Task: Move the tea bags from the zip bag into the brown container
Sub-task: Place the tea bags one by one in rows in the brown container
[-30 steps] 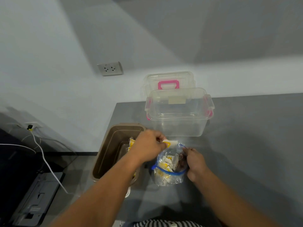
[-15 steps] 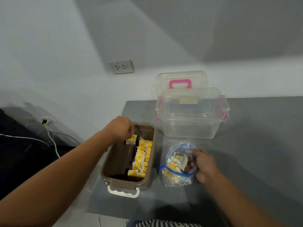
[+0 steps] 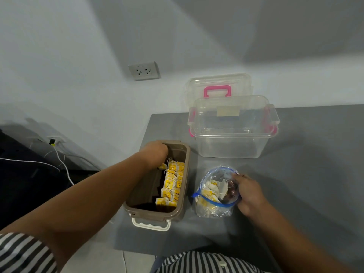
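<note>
**Setting a tea bag into the brown container**

The left hand [image 3: 155, 154] reaches down into the far end of the brown container [image 3: 177, 211], fingers curled over a yellow-tagged tea bag [image 3: 163, 166]. Whether they pinch it or merely touch it cannot be told, as the back of the hand hides them. A row of tea bags [image 3: 171, 182] lines the container's right wall. The right hand [image 3: 249, 194] grips the rim of the zip bag [image 3: 214, 200], keeping its mouth open on the bench [image 3: 295, 174]; loose tea bags [image 3: 212, 189] lie inside. The step in hand appears to be depositing one bag. The next move calls for crossing to the open mouth and pinching another, clear of tangled strings.
</note>
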Demonstrator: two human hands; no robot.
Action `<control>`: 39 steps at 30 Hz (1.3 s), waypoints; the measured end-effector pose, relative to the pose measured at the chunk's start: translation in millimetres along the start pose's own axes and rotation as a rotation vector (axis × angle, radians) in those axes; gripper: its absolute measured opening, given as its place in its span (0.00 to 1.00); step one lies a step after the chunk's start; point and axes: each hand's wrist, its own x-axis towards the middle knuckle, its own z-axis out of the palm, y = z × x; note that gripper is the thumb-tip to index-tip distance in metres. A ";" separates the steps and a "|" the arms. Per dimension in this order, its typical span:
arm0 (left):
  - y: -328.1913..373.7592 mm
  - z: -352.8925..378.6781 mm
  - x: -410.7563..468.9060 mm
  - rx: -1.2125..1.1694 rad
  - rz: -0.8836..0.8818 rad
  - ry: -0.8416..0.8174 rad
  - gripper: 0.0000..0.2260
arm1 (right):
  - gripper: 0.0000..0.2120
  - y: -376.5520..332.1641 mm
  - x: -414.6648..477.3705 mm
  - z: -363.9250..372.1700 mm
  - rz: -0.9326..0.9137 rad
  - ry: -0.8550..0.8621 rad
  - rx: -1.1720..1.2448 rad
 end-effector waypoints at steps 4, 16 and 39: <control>3.3 3.1 -1.5 0.099 -0.011 0.023 0.07 | 0.05 1.3 -1.7 0.9 -0.002 0.016 -0.012; 14.6 6.1 -11.7 0.298 -0.047 0.063 0.08 | 0.05 2.0 -6.1 1.6 -0.008 0.006 -0.008; 126.0 -28.5 -83.6 -0.562 0.282 0.304 0.09 | 0.03 1.5 -16.5 -5.0 0.012 -0.061 0.003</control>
